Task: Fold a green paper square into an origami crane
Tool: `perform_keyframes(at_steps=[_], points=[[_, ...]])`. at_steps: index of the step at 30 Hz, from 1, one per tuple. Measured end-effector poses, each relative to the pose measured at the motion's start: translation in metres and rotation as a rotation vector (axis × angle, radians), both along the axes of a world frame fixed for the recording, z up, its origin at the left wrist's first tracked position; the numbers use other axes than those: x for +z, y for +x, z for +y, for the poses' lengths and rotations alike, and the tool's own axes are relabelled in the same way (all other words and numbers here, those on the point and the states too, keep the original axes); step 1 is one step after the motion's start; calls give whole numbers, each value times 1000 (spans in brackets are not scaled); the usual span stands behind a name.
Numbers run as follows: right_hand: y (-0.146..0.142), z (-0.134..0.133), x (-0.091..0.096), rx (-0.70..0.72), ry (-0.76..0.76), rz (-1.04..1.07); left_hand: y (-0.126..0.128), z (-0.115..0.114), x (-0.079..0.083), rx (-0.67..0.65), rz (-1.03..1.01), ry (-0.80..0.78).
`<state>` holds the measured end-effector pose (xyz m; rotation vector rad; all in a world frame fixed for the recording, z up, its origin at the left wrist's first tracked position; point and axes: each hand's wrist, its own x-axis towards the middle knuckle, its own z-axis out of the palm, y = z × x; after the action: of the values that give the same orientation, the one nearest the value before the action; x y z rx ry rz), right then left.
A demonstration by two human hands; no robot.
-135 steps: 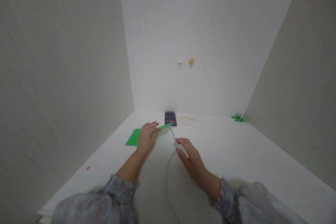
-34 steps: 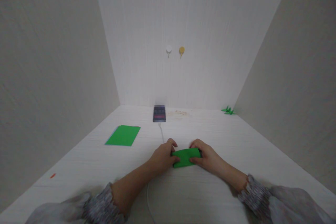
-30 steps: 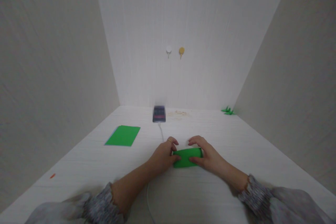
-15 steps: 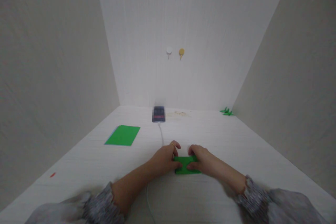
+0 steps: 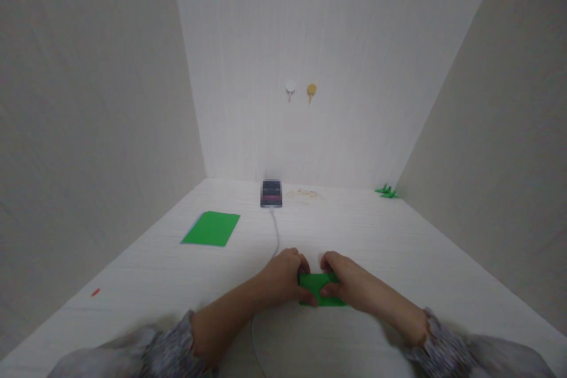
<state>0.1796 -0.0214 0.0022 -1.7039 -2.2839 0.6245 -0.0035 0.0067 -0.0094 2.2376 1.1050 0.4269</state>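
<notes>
A piece of folded green paper (image 5: 315,282) lies on the white table in front of me, a wide, short rectangle. My left hand (image 5: 286,279) grips its left end, thumb on the near left part and fingers curled at the far left corner. From the right, my right hand (image 5: 349,279) holds the other end. Its thumb presses on the paper's face while the fingers bend over behind the far edge. That hand hides the right end of the paper.
A stack of green paper sheets (image 5: 211,228) lies to the left. A blurred dark device (image 5: 271,194) stands at the back, with a white cable (image 5: 277,235) running under my left arm. Small folded green pieces (image 5: 387,191) sit far right; a red scrap (image 5: 95,292) lies left. Two hooks hang on the back wall.
My left thumb has slid toward the near edge of the folded paper, and the left fingers have curled in closer to its far corner. The whole view has shifted slightly.
</notes>
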Motion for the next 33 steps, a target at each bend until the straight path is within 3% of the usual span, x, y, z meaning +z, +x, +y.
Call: perform_keyframes(at_steps=[7, 14, 18, 25, 33], points=[[1, 3, -4, 28, 3, 27, 0, -2, -3, 36, -53, -47], [-4, 8, -5, -82, 73, 555, 4, 6, -7, 109, -560, -319], [-8, 7, -4, -96, 35, 708, 6, 6, -4, 192, -701, -396], [-9, 5, 4, -88, -71, 815, 5, 6, -9, 99, -721, -472], [-10, 5, -1, -145, -5, 773, 4, 4, -6, 113, -664, -382]])
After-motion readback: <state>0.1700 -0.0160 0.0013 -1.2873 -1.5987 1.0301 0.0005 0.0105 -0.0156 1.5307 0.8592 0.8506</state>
